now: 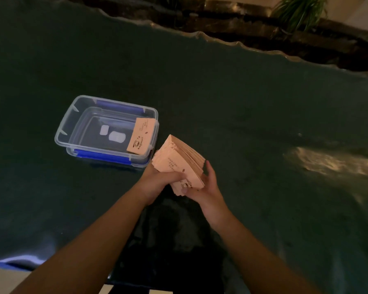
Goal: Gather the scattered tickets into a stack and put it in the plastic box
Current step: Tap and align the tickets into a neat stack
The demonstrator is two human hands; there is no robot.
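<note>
A thick stack of pink tickets (175, 159) with a coffee-cup print is held up above the dark table, tilted and slightly fanned. My left hand (159, 180) grips its near left side. My right hand (208, 187) cups its near right end, fingers up along the edge. A clear plastic box (71, 126) with blue clips sits to the left of the stack. Inside it, pink tickets (141, 136) lean against the right wall.
The dark green table (263, 134) has a wavy far edge, with dark stone and a potted plant (300, 11) beyond it. A bright reflection (331, 161) lies on the table at the right. The near edge runs just below my forearms.
</note>
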